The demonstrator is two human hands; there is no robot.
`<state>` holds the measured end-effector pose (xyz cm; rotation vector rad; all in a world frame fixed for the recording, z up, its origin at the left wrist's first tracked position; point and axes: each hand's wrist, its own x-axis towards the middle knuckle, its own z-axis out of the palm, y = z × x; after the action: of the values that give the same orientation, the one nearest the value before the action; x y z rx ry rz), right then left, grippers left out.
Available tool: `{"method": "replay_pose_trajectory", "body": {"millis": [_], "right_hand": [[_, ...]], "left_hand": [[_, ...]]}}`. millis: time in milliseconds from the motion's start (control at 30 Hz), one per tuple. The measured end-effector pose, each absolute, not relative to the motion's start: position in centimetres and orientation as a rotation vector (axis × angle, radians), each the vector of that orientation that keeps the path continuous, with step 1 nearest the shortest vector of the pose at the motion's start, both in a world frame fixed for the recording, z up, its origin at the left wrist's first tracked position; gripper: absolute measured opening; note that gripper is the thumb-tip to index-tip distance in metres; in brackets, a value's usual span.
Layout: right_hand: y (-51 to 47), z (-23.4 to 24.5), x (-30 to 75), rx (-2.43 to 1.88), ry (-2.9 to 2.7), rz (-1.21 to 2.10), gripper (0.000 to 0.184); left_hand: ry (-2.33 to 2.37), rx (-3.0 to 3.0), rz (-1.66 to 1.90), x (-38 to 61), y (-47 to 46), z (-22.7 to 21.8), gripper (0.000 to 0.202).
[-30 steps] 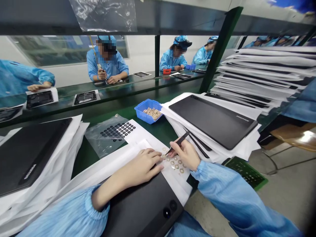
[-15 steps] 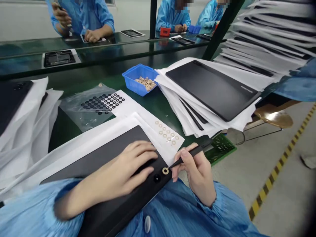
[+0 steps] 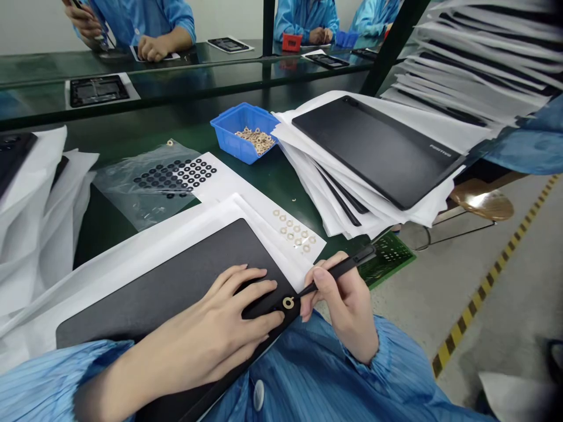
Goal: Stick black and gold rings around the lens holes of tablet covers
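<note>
On the head cam right now, and the right hand (image 3: 347, 302) has its thumb and fingers pinched together on a pair of black tweezers (image 3: 338, 269). The tips end right at a small gold-coloured ring (image 3: 288, 302), but I can't tell if they're clamped on it or just beside it. The left hand (image 3: 220, 310) lies flat, fingers spread apart and holding nothing, pinning down a dark tablet back cover (image 3: 167, 275) at the bottom middle of the frame. The ring sits on the cover's black camera bump (image 3: 292, 313), so I'd call this the ring-placing step. From here it looks like a call for a slow, square nudge of the tips, since the left fingertips crowd that corner.

Just above, a white backing sheet (image 3: 294, 230) carries more gold rings. Past it are black rings (image 3: 176, 176) on a sheet in a clear plastic bag (image 3: 132, 199), and a blue tray (image 3: 229, 140) of loose rings. On the right, more covers sit on white paper (image 3: 373, 146). Upper left, a co-worker's hand (image 3: 152, 50) rests at the next bench.
</note>
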<state>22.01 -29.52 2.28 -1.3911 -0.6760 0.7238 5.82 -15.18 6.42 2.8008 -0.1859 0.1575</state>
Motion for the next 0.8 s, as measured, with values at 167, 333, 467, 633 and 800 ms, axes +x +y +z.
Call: {"method": "replay_pose_trajectory", "body": {"millis": [167, 333, 467, 633, 800], "right_hand": [[-29.47, 2.22, 21.95, -1.399, -0.687, 0.704, 0.021], [-29.35, 2.18, 22.07, -1.403, -0.729, 0.688, 0.020], [-29.37, 2.62, 22.14, -1.450, -0.778, 0.657, 0.020], [-29.53, 2.98, 22.10, -1.527, -0.851, 0.598, 0.018], [-29.62, 2.98, 22.11, -1.552, -0.900, 0.579, 0.017]], "left_hand": [[-0.182, 2.796, 0.129, 5.84, -15.13, 6.49, 0.033], [-0.192, 2.796, 0.149, 5.91, -15.18, 6.53, 0.032], [-0.179, 2.794, 0.180, 5.97, -15.23, 6.51, 0.030], [-0.150, 2.789, 0.221, 5.95, -15.38, 6.33, 0.028], [-0.115, 2.809, 0.205, 5.91, -15.57, 6.13, 0.033]]}}
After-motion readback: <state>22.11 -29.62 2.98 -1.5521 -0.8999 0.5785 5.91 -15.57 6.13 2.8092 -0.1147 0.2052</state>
